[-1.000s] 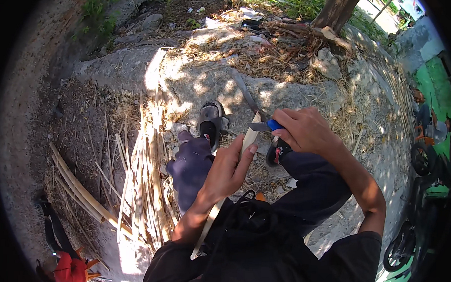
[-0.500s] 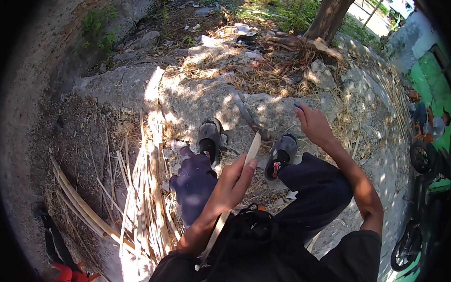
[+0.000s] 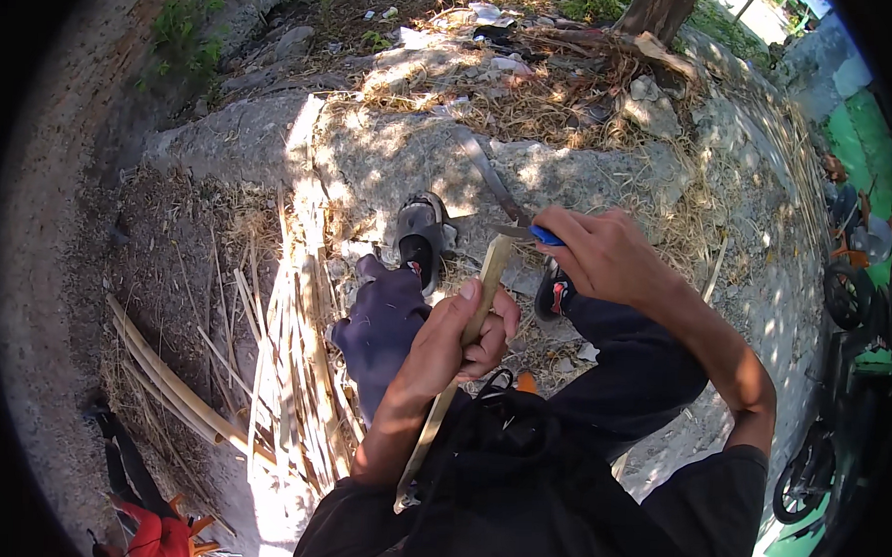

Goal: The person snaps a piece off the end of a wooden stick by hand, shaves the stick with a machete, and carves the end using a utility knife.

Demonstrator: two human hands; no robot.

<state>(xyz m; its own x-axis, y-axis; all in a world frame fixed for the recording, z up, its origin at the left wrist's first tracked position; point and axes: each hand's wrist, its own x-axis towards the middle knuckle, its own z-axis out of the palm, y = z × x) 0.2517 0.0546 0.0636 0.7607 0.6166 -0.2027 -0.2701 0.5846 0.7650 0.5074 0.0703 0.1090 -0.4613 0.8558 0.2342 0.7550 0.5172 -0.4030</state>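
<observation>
My left hand [image 3: 441, 352] is wrapped around a long pale bamboo strip [image 3: 494, 265], whose lower part runs back past my wrist toward my lap. In my right hand [image 3: 614, 257] is a small knife with a blue handle [image 3: 546, 236]. Its dark blade lies at the upper end of the strip, touching or just over it; I cannot tell which. Beyond them, a long curved metal blade [image 3: 482, 168] lies on the stony ground, one end hidden behind the strip and my right hand.
A heap of split bamboo strips [image 3: 286, 371] lies at my left, with thicker curved poles [image 3: 167, 392] beside it. My shoes [image 3: 421, 233] stand either side of the work. Dry shavings and a tree trunk [image 3: 658, 13] are ahead. A person in red [image 3: 152, 533] is at lower left; motorbikes [image 3: 807, 478] are at right.
My right hand has come left and down, bringing the knife to the strip's upper end. My left hand has turned, showing its curled fingers, and the strip has rotated in it. The view has tilted down slightly.
</observation>
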